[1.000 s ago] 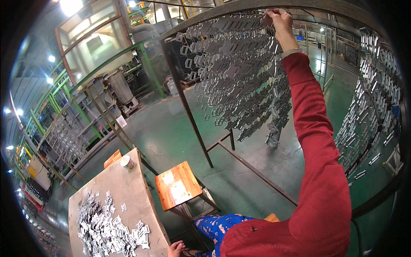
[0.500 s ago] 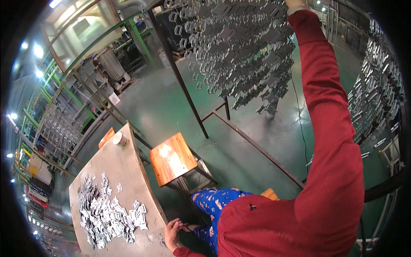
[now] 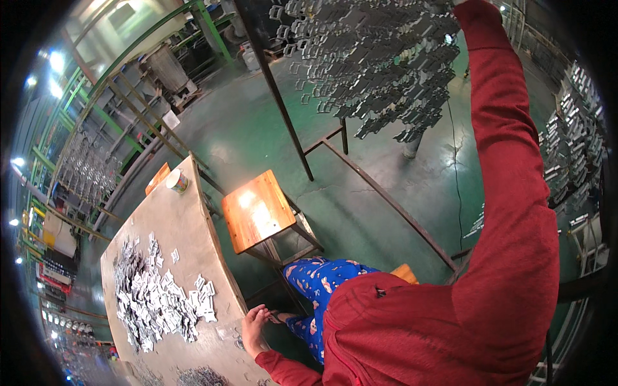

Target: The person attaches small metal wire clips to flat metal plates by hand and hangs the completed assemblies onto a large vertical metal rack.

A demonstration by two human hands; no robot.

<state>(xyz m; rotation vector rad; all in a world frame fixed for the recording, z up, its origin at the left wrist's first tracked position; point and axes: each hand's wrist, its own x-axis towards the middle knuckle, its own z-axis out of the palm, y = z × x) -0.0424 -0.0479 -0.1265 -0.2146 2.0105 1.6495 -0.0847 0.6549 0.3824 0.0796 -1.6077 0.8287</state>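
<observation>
My left hand (image 3: pixel 255 328) is beside the near edge of the table (image 3: pixel 154 212), its fingers curled together; anything pinched in them is too small to make out. A pile of small flat silver metal pieces (image 3: pixel 154 302) lies on the tabletop to its left. Below that pile are small dark wire-like bits (image 3: pixel 201 376). My right arm, in a red sleeve (image 3: pixel 502 128), reaches up to the top edge, where the hand is cut off. Beside that sleeve's end hangs a dense rack of grey metal pieces (image 3: pixel 386 64).
A wooden-topped stool (image 3: pixel 257 212) stands right of the table. A paper cup (image 3: pixel 177 181) sits at the table's far end. A dark metal frame (image 3: pixel 380 193) crosses the floor ahead, with a thin cable (image 3: pixel 456 167) near it. More hung pieces (image 3: pixel 573 141) are at the right.
The view has shifted, so the table and stool sit higher in it. My right hand has gone out past the top edge. My left hand remains by the table edge, fingers curled more.
</observation>
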